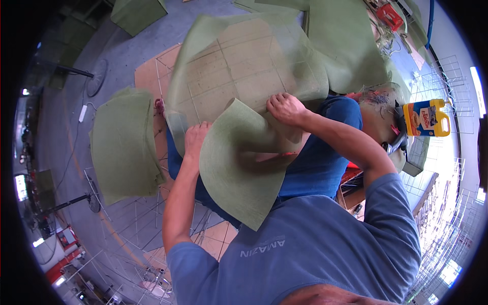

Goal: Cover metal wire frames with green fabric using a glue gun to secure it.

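Note:
A large green fabric-like sheet [229, 168] spreads over my lap, its near part curled up into a fold toward my chest. My left hand [197, 136] is closed at the sheet's near left side, beside the fold; its fingertips are partly hidden. On the other side of the fold, my right hand [287, 109] is closed with its fingers curled into the sheet. Under the far part of the material, which looks thin and partly see-through, a wire grid [234, 73] shows. The sheet's far right part is slightly blurred.
To the left lies a stack of green sheets [122, 147]. More green sheets [345, 46] lie ahead at the right. A yellow jug [427, 118] stands at my right, near wire grids [450, 81]. A green box [137, 15] sits at the far left on the grey floor.

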A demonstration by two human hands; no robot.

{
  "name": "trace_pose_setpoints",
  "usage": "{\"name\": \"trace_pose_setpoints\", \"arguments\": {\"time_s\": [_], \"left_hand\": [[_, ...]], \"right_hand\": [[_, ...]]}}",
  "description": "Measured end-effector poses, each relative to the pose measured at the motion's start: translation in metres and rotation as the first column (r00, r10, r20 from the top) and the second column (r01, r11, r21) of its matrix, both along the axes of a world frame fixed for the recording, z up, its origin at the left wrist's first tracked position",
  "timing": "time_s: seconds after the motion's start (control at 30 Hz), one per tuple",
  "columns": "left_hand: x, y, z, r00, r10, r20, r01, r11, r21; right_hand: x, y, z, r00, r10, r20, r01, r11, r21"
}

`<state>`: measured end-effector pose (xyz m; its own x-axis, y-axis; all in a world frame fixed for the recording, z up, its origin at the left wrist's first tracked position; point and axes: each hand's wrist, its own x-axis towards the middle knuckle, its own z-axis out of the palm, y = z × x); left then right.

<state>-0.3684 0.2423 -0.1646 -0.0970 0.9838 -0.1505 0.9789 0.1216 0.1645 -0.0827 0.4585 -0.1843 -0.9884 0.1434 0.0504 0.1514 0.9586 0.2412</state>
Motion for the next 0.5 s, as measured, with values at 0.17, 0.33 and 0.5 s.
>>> {"name": "trace_pose_setpoints", "arguments": {"time_s": [0.17, 0.33, 0.5], "left_hand": [[0.046, -0.033, 0.042, 0.995, -0.068, -0.077, 0.066, 0.997, -0.026], [0.05, -0.049, -0.104, 0.994, -0.096, 0.053, 0.109, 0.917, -0.384], [0.051, 0.012, -0.104, 0.969, 0.054, 0.24, 0.009, 0.967, -0.255]], "right_hand": [[0.031, -0.046, 0.039, 0.974, 0.093, 0.205, -0.049, 0.977, -0.209], [-0.011, -0.076, -0.064, 0.736, 0.26, 0.625, 0.116, 0.862, -0.494], [0.018, -0.052, -0.205, 0.934, -0.35, -0.067, 0.342, 0.934, -0.106]]}}
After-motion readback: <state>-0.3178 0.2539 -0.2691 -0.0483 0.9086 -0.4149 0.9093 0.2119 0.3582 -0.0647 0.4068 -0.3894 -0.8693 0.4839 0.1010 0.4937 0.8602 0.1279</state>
